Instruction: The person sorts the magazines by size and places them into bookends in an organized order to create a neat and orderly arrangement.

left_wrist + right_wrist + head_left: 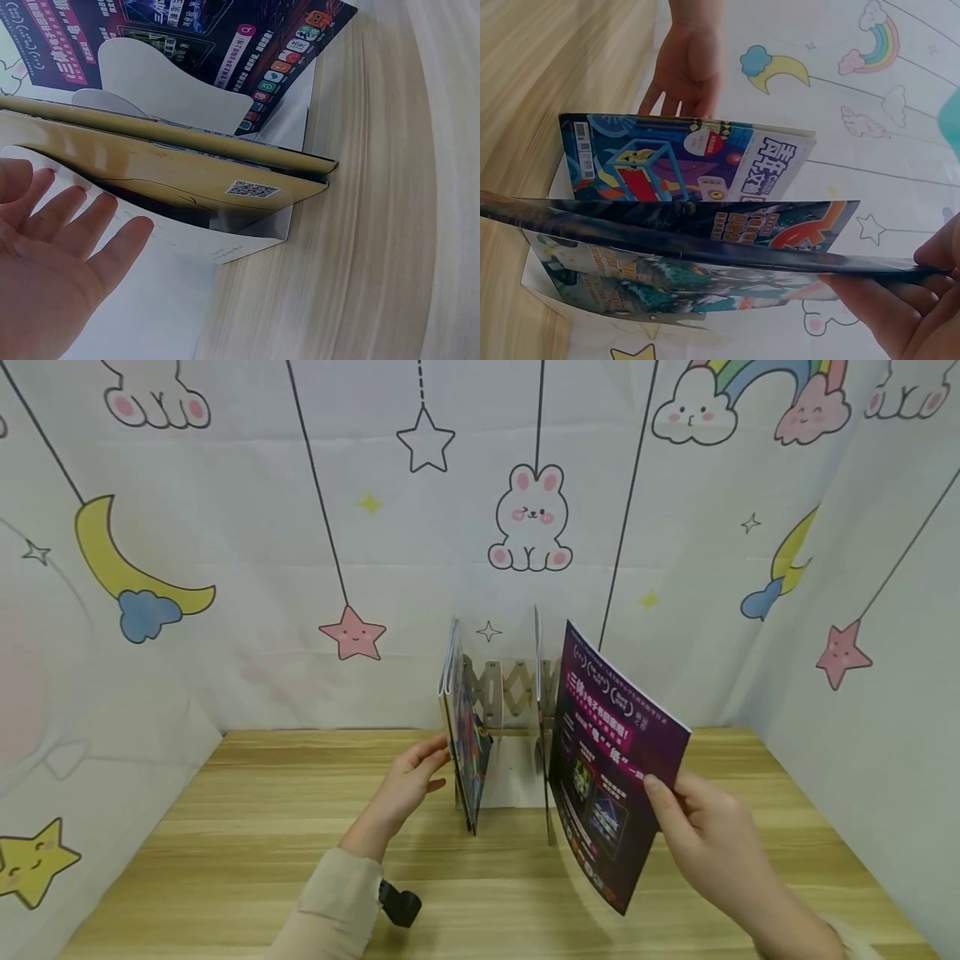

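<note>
My right hand [712, 835] pinches the outer edge of a dark purple magazine [611, 760], tilted beside the right side of an expandable bookend [513, 768]. In the right wrist view the held magazine [690, 251] appears nearly edge-on. My left hand [405, 781] is at the bookend's left side, its fingers extended towards the white end plate [247, 244] in the left wrist view; contact is unclear. Colourful magazines [467, 743] stand upright inside that plate, one cover [667, 161] facing right. Another thin magazine [538, 710] stands farther right, nearly edge-on.
The bookend has a metal lattice [517, 687] at its back. It stands on a wood-grain table [262, 827]. A patterned white curtain [262, 527] hangs behind and at both sides. A black device [401, 903] is at the left wrist.
</note>
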Action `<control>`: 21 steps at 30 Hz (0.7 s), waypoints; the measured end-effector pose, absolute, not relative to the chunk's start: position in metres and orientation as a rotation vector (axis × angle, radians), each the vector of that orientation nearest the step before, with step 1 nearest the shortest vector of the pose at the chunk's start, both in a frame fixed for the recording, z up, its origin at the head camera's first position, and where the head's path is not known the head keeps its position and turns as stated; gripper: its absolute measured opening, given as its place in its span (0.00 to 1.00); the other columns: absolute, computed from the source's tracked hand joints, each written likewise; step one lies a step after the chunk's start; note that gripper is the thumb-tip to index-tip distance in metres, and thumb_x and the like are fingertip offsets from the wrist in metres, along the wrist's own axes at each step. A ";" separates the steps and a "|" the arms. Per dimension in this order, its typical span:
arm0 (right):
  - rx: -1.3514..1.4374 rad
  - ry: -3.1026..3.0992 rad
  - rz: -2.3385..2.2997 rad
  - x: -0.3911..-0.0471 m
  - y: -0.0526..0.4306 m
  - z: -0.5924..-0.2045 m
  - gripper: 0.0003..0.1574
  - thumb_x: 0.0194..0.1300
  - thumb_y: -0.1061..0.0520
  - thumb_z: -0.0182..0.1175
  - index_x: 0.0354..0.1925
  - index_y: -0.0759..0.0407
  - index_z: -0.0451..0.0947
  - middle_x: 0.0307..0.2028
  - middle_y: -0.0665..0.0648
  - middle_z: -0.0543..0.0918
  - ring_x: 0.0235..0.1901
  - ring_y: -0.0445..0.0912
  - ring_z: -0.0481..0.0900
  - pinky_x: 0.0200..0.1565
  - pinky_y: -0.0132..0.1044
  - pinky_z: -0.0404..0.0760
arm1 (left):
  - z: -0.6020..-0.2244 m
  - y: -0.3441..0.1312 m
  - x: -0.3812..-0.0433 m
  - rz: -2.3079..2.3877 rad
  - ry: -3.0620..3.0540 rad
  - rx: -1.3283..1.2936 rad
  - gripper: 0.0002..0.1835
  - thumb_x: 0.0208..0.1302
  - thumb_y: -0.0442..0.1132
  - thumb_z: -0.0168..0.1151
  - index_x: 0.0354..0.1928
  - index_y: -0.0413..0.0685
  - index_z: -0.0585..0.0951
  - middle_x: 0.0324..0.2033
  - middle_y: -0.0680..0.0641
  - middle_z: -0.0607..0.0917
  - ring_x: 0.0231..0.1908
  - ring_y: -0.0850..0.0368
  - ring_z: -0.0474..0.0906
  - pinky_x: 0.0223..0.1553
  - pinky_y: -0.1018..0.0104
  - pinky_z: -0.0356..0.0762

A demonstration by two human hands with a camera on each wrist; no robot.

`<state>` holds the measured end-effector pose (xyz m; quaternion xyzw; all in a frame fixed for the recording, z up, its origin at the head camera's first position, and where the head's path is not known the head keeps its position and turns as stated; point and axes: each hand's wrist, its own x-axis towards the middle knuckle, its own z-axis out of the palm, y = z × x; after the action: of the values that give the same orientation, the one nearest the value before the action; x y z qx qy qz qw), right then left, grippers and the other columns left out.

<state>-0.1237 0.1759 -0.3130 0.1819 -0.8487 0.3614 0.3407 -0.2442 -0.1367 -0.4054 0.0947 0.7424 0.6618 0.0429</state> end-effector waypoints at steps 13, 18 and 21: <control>0.454 -2.212 0.907 -0.130 0.169 -0.318 0.08 0.61 0.67 0.60 0.25 0.62 0.80 0.14 0.48 0.77 0.13 0.25 0.51 0.10 0.21 0.53 | -0.404 -0.136 -0.243 2.036 2.257 0.286 0.24 0.75 0.39 0.40 0.70 0.41 0.60 0.69 0.39 0.61 0.68 0.41 0.60 0.61 0.47 0.71; 0.469 -2.207 0.911 -0.132 0.167 -0.320 0.09 0.61 0.67 0.59 0.25 0.62 0.79 0.12 0.46 0.72 0.13 0.25 0.50 0.10 0.21 0.53 | -0.406 -0.137 -0.244 2.037 2.250 0.295 0.24 0.75 0.38 0.39 0.70 0.40 0.60 0.70 0.38 0.60 0.68 0.40 0.59 0.62 0.46 0.70; 0.476 -2.200 0.918 -0.134 0.166 -0.323 0.09 0.61 0.68 0.59 0.25 0.62 0.79 0.12 0.46 0.71 0.14 0.25 0.50 0.10 0.20 0.52 | -0.405 -0.137 -0.243 2.039 2.244 0.288 0.24 0.75 0.38 0.40 0.70 0.40 0.60 0.70 0.38 0.60 0.68 0.41 0.59 0.62 0.46 0.69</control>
<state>-0.1342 0.1664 -0.3229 0.1834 -0.8485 0.3540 0.3481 -0.2434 -0.1365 -0.4053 0.0944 0.7360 0.6687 0.0479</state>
